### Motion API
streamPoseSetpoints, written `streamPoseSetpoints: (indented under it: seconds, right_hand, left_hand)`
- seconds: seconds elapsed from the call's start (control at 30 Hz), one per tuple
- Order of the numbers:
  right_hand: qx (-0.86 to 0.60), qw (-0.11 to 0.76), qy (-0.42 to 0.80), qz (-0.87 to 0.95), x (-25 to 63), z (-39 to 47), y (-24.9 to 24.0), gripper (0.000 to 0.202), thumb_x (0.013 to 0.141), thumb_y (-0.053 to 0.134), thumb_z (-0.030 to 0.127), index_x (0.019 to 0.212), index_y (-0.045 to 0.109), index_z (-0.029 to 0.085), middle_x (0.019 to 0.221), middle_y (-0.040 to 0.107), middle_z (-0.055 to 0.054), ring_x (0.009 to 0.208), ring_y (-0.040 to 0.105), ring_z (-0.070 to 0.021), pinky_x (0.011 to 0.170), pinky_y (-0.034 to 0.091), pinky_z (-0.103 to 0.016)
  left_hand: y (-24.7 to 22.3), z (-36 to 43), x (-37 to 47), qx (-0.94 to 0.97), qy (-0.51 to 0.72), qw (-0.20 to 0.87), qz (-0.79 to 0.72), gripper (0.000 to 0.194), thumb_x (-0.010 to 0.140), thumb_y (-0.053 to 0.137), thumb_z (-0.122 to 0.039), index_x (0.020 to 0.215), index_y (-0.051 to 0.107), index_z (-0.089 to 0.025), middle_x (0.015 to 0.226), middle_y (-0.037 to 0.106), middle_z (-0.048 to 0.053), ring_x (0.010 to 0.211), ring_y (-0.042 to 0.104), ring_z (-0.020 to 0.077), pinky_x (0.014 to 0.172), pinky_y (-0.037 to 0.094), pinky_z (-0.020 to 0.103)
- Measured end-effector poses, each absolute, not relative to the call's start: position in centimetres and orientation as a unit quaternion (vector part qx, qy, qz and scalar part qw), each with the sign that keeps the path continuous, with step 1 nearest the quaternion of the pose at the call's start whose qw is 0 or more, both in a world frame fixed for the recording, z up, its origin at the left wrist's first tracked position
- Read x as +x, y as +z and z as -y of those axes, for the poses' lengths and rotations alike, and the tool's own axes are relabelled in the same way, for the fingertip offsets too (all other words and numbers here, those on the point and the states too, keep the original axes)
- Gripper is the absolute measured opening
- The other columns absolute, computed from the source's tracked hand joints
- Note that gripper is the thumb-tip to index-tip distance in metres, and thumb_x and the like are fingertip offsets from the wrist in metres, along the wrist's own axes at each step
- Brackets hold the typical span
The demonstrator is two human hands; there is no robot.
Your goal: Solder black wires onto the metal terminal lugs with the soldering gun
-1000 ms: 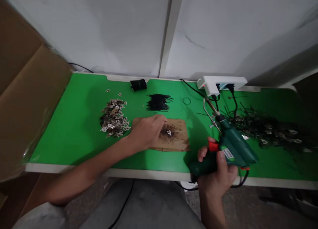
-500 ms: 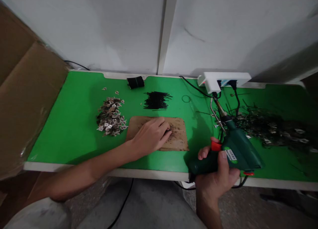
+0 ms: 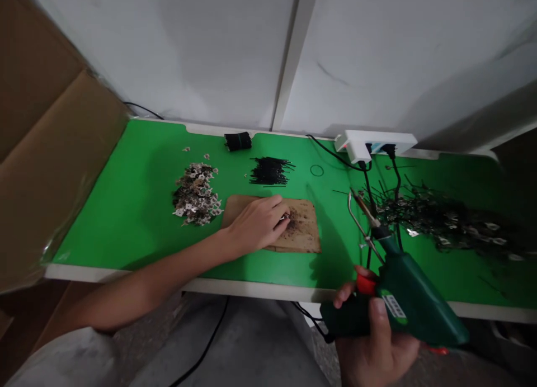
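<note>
My right hand (image 3: 377,336) is wrapped round the grip of a green soldering gun (image 3: 413,297) with a red trigger; its tip points up and away, over the table's right part. My left hand (image 3: 262,222) rests on a scorched brown board (image 3: 302,239). Its fingertips pinch a small metal piece (image 3: 285,216), mostly hidden by the fingers. Left of the board lies a heap of small metal terminals (image 3: 196,194). Beyond the board is a loose pile of short black wires (image 3: 272,170).
A tied bundle of black wires (image 3: 238,141) lies at the back, and a thin ring (image 3: 316,170) right of the pile. A white power strip (image 3: 377,144) stands at the back right. Wires with metal ends (image 3: 444,216) are heaped at right. A cardboard box (image 3: 62,169) borders the left.
The soldering gun and my right hand have moved down towards me and slightly right, away from the power strip. My left hand stays on the board, and the view has shifted slightly.
</note>
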State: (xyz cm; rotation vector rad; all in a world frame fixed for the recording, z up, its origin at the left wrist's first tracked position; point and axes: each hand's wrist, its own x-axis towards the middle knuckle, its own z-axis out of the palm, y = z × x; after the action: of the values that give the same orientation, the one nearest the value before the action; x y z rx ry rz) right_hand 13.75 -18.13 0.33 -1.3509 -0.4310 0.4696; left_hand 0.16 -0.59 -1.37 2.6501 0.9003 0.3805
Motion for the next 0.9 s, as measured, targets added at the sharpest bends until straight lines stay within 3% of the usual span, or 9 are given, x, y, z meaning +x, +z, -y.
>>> streamPoseSetpoints:
  seconds: [0.27, 0.47, 0.63, 0.8, 0.9]
  right_hand:
    - [-0.633, 0.710, 0.229, 0.206, 12.1, 20.5, -0.5, 0.019, 0.088, 0.070, 0.029, 0.106, 0.065, 0.022, 0.087, 0.070, -0.006, 0.056, 0.059, -0.0158, 0.053, 0.048, -0.031]
    - [-0.681, 0.655, 0.238, 0.226, 11.3, 22.0, -1.5, 0.025, 0.085, 0.075, 0.038, 0.096, 0.069, 0.017, 0.085, 0.072, -0.010, 0.054, 0.059, -0.0153, 0.050, 0.050, -0.029]
    - [-0.747, 0.565, 0.287, 0.199, 11.0, 23.5, -3.2, 0.036, 0.074, 0.084, 0.044, 0.088, 0.070, 0.013, 0.077, 0.072, -0.012, 0.057, 0.063, -0.0184, 0.054, 0.053, -0.029]
    - [-0.764, 0.519, 0.346, 0.168, 10.9, 23.7, -4.0, 0.055, 0.072, 0.083, 0.056, 0.101, 0.074, 0.010, 0.077, 0.072, -0.014, 0.058, 0.064, -0.0211, 0.055, 0.055, -0.031]
    - [-0.768, 0.512, 0.342, 0.174, 10.7, 23.6, -4.0, 0.055, 0.075, 0.080, 0.058, 0.101, 0.074, 0.009, 0.074, 0.071, -0.012, 0.060, 0.065, -0.0209, 0.056, 0.054, -0.031]
  left_hand:
    - [-1.6, 0.8, 0.2, 0.920, 0.130, 0.191, -0.317, 0.015, 0.099, 0.055, -0.023, 0.102, 0.066, -0.014, 0.100, 0.064, 0.008, 0.088, 0.066, 0.0197, 0.081, 0.054, 0.032]
    - [0.1, 0.2, -1.0, 0.911, 0.147, 0.175, -0.343, 0.013, 0.095, 0.057, -0.025, 0.100, 0.065, -0.015, 0.096, 0.064, 0.006, 0.083, 0.063, 0.0184, 0.075, 0.050, 0.030]
    - [2.4, -0.8, -2.4, 0.914, 0.057, 0.162, -0.367, 0.020, 0.097, 0.045, -0.019, 0.089, 0.062, -0.014, 0.089, 0.062, 0.007, 0.076, 0.060, 0.0193, 0.071, 0.046, 0.032]
    - [2.8, -0.5, -2.5, 0.925, -0.017, 0.164, -0.341, 0.032, 0.106, 0.032, -0.023, 0.100, 0.061, -0.013, 0.098, 0.063, 0.009, 0.083, 0.061, 0.0221, 0.073, 0.046, 0.034]
    - [2.9, -0.2, -2.4, 0.933, -0.040, 0.153, -0.324, 0.031, 0.106, 0.033, -0.022, 0.105, 0.062, -0.012, 0.107, 0.061, 0.012, 0.094, 0.060, 0.0250, 0.073, 0.047, 0.035]
